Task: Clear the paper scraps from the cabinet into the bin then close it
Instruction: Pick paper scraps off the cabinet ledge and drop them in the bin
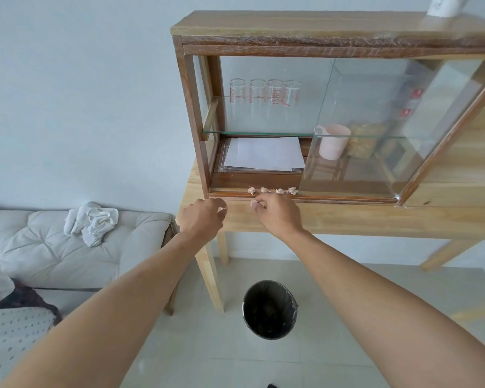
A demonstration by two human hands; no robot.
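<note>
A pale wooden surface (347, 219) carries a dark-framed cabinet (192, 113) with glass sliding doors; the left half stands open, the glass panel (375, 130) slid to the right. On the cabinet's glass shelf (258, 133) four clear tumblers (265, 93) stand in a row. Below it lies a stack of white paper (263, 154), and a pink cup (333, 141) sits behind the glass panel. To the left is a grey sofa (53, 242) with a crumpled white cloth (91, 221) on it. On the tiled floor, under the front edge of the surface, stands a black bin (269, 309), open at the top.

Both arms reach toward the cabinet's lower front rail. The left hand (202, 218) is curled narrow, pinching a small paper scrap (222, 209) at its fingertips. The right hand (277, 214) is likewise closed on another scrap (254, 203). Four more crumpled pinkish scraps (272, 190) lie in a row along the cabinet's bottom track, just above the right hand.
</note>
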